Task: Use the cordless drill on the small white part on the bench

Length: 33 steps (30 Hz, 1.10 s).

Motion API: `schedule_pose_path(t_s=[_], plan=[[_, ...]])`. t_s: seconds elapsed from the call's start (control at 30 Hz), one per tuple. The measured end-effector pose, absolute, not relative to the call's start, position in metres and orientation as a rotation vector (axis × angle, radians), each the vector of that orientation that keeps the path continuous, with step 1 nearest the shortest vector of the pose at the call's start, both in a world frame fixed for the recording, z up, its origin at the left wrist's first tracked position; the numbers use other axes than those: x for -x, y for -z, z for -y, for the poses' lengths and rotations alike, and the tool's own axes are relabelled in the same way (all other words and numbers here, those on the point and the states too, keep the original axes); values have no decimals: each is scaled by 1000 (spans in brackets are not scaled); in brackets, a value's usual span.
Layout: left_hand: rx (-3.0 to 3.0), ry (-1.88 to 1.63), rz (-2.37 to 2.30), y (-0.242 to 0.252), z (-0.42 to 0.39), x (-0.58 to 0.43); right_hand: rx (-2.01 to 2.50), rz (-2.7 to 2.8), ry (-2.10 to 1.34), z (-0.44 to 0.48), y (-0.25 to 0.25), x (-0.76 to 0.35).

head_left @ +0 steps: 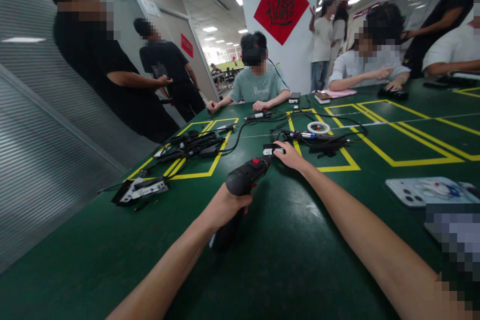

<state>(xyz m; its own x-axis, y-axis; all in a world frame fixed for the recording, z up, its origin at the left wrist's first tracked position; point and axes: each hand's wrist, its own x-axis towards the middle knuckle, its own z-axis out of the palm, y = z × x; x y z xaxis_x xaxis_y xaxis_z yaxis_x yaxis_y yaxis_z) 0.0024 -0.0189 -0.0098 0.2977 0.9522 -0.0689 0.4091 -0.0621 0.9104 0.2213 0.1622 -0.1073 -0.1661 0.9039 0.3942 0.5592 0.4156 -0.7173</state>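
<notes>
My left hand is wrapped round the handle of a black cordless drill with a red button on top. The drill's chuck points forward and to the right. At its tip, my right hand grips a small black and white piece on the table; what exactly it is I cannot make out. The drill's front end is close to this piece, but whether a bit touches it is hidden. The lower part of the drill's handle hangs in shadow below my left hand.
Black cables and tools lie at the left, beside a torn bag. Beyond my right hand are a white ring and pen-like electric screwdrivers. A phone lies at the right. Several people sit or stand around the green table.
</notes>
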Motion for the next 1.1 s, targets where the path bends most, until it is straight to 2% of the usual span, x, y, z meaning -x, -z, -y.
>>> schedule_pose_path(t_s=[1.1], plan=[[-1667,-762,-1240,8,19,-3,1202,1858,-490,-163,108,-222]])
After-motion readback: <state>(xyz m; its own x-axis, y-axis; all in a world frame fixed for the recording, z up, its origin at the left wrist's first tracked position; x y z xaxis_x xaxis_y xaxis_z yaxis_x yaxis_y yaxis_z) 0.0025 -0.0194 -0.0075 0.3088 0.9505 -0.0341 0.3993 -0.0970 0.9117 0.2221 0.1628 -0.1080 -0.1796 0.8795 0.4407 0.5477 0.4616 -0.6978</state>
